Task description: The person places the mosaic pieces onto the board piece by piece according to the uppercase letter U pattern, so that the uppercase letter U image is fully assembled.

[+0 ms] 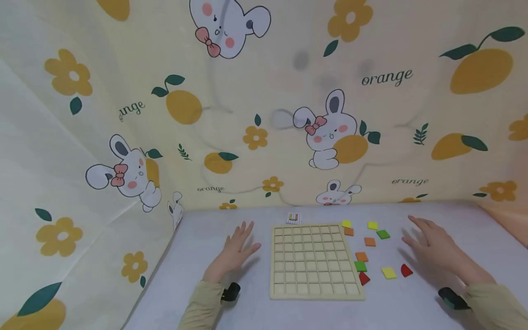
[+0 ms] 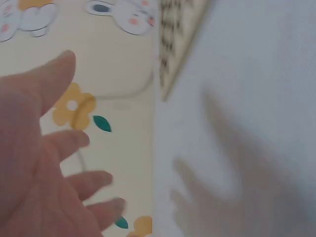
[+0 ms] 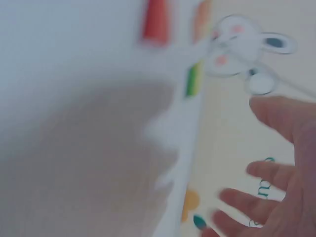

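Observation:
A pale wooden grid board with rows of square cells lies flat on the table between the two hands. My left hand hovers to the board's left, fingers spread, holding nothing. Over on the right, my right hand is held above the table with its fingers spread and nothing in them. Between it and the board lie flat coloured tiles: an orange square, a green square, a yellow square, a red quarter-round piece and several others. Some tiles touch the board's right edge, including a red piece.
A small printed card lies behind the board's back left edge. The white table ends at a hanging curtain printed with rabbits and oranges, which also runs along the left side. Each wrist wears a dark camera.

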A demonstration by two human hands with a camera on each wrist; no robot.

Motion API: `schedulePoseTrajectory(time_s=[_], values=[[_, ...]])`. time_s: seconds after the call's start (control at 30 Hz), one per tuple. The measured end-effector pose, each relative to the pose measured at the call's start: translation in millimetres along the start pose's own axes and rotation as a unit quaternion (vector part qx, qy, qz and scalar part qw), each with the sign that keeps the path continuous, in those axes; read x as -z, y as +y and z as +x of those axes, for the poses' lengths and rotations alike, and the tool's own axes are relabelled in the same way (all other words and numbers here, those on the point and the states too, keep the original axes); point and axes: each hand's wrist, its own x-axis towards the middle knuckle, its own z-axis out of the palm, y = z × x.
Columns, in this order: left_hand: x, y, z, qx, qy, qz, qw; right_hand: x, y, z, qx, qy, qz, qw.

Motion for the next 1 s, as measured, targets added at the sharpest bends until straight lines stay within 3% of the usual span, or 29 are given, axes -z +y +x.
schedulePoseTrajectory(time_s=[0.1, 0.17, 0.3, 0.4, 0.57, 0.77, 0.9, 1.0], values=[[3.8, 0.0, -0.3, 0.022, 0.009, -0.096, 0.9951, 10.0, -7.5, -1.4, -0.019, -0.028, 0.097, 0.9947], [5.7, 1.6, -0.2, 0.042, 0.015, -0.162, 0.9857, 15.8, -12.7, -3.2, -0.031, -0.046, 0.148, 0.9875], [8.0, 6.3, 0.4, 0.076, 0.000, -0.284, 0.9557, 23.0, -19.9, -8.6, -0.039, -0.102, 0.238, 0.9651], [7.3, 8.1, 0.4, 0.097, -0.012, -0.339, 0.9358, 23.0, -25.9, -14.0, -0.040, -0.146, 0.274, 0.9496], [0.3, 9.0, -2.3, 0.131, -0.018, -0.370, 0.9195, 19.0, -35.5, -23.7, -0.045, -0.205, 0.294, 0.9325], [-19.1, 12.8, -4.1, 0.155, -0.051, -0.391, 0.9058, 8.8, -40.2, -30.7, -0.005, -0.227, 0.335, 0.9142], [-32.5, 16.9, -3.3, 0.161, -0.054, -0.388, 0.9060, 0.3, -39.1, -36.2, 0.002, -0.230, 0.327, 0.9168], [-40.5, 19.3, -3.1, 0.150, -0.040, -0.381, 0.9116, -5.6, -38.1, -39.4, 0.013, -0.220, 0.304, 0.9268]])
